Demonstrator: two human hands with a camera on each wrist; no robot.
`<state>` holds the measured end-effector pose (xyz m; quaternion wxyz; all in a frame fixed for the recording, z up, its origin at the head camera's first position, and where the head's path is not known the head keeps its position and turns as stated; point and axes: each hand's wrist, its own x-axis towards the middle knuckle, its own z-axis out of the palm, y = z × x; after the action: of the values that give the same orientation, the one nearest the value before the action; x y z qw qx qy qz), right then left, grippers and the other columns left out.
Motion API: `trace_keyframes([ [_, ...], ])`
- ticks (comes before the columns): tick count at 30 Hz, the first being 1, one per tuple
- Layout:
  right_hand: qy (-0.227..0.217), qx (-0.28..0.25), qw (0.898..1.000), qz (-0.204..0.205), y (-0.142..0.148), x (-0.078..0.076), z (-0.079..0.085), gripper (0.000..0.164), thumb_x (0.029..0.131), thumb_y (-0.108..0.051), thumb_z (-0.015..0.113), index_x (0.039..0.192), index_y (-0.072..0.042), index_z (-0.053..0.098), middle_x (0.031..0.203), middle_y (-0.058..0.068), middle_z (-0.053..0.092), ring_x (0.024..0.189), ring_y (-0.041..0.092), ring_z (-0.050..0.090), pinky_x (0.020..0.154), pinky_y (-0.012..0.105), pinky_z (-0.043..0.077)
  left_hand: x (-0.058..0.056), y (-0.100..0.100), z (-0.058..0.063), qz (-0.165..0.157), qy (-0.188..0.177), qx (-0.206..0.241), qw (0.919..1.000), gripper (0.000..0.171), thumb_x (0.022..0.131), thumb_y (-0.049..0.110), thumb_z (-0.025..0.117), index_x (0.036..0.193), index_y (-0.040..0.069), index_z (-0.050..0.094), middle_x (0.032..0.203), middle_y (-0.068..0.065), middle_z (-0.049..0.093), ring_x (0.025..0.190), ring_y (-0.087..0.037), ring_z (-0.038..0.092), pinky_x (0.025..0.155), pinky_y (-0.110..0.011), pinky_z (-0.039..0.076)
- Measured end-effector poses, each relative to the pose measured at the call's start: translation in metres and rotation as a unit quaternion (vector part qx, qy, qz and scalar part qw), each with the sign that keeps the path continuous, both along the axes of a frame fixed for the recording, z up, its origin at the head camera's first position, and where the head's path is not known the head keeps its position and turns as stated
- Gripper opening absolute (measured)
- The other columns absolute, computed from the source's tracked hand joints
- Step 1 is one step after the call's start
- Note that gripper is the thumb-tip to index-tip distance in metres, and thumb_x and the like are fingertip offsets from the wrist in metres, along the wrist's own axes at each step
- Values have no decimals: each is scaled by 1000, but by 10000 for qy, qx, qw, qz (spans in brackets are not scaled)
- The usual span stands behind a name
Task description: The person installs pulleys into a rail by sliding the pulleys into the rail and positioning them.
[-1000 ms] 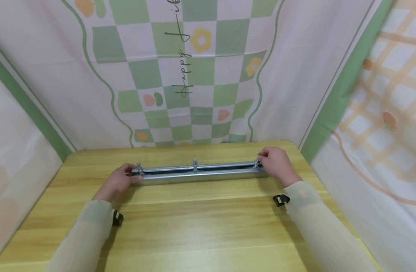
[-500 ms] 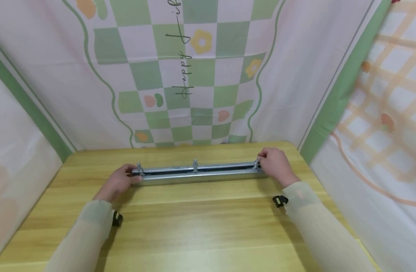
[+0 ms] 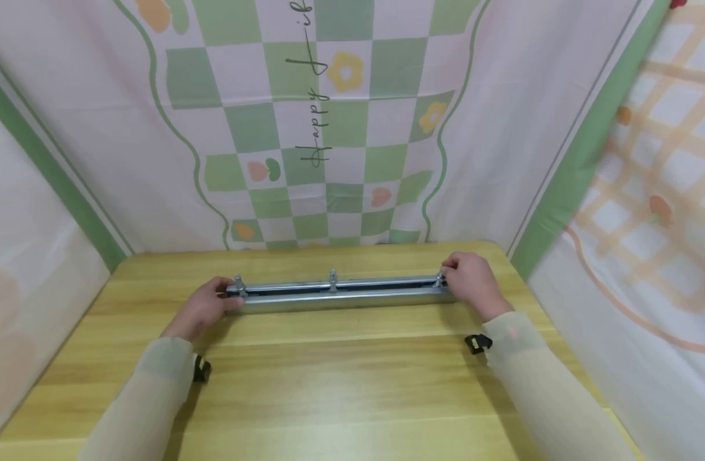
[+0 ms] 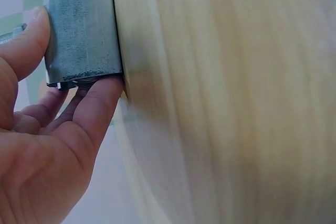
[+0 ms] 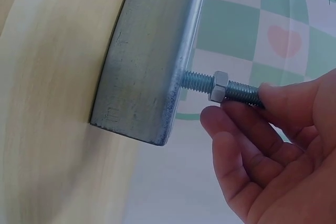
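A long grey metal strut channel [image 3: 340,303] lies across the table, its slot facing up. Three threaded bolts with nuts stand upright along it: a left bolt [image 3: 239,286], a middle bolt [image 3: 332,280] and one at the right end. My left hand [image 3: 205,305] grips the channel's left end; in the left wrist view the thumb [image 4: 32,38] lies along its upper edge and the other fingers curl at the end. My right hand [image 3: 473,280] pinches the top of the right bolt [image 5: 241,93], above its hex nut [image 5: 218,86], with the other fingers curled loosely below.
The wooden table [image 3: 340,384] extends in front of the channel. Behind it hangs a checked green and white cloth [image 3: 340,128], with more cloth at both sides. Each wrist carries a small black device, such as the one by the right sleeve [image 3: 478,344].
The head view has shifted slightly. Both hands keep their places, the left on the channel's end and the right on the bolt.
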<state>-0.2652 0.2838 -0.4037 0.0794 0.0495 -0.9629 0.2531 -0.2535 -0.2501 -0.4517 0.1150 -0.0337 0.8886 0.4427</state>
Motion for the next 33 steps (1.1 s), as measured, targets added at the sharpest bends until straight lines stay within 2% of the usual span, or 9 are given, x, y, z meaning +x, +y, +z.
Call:
trace_keyframes([
  [16,44,-112,9999,116,-3,-2,-2,22,100,-14,57,108,3,67,102,19,68,91,34,62,79,51,51,-3,-2,-1,-42,108,8,9999,61,94,36,70,140,6,45,143,-23,44,130,-43,40,104,-59,35],
  [19,32,-65,9998,201,-2,0,-4,25,100,-16,56,114,4,64,105,20,67,93,35,62,81,51,51,0,-1,0,-128,144,-125,9997,75,94,38,69,150,4,34,149,-27,38,133,-47,36,106,-61,32],
  [23,-49,-110,9998,134,1,8,-5,49,103,-29,54,137,5,49,127,27,57,115,44,54,94,59,44,13,1,6,-205,295,-627,9974,96,95,51,62,159,5,7,158,-31,17,139,-54,20,108,-67,19],
  [25,32,-130,9999,11,1,13,-1,63,103,-39,51,147,4,37,140,30,47,125,49,45,101,63,37,21,4,13,-202,622,-1009,9927,98,97,59,54,159,6,0,159,-32,9,141,-55,12,109,-68,14],
  [27,292,-48,9995,-99,0,18,4,72,103,-47,48,152,3,30,147,31,38,131,51,37,105,66,28,28,10,22,-180,1052,-1402,9844,95,99,63,43,158,3,0,158,-34,4,142,-55,5,110,-68,10],
  [30,770,160,9968,-168,-8,26,13,78,102,-54,44,154,2,27,153,32,29,137,53,27,105,70,17,38,25,37,-145,1561,-2051,9661,88,101,65,26,158,1,6,158,-35,2,142,-56,-3,110,-68,2],
  [33,1126,370,9928,-197,-21,33,20,82,100,-59,43,155,-1,26,156,31,22,141,52,18,104,72,11,48,44,51,-117,1763,-2727,9458,86,101,66,14,158,2,14,158,-35,2,141,-57,-6,108,-70,-3],
])
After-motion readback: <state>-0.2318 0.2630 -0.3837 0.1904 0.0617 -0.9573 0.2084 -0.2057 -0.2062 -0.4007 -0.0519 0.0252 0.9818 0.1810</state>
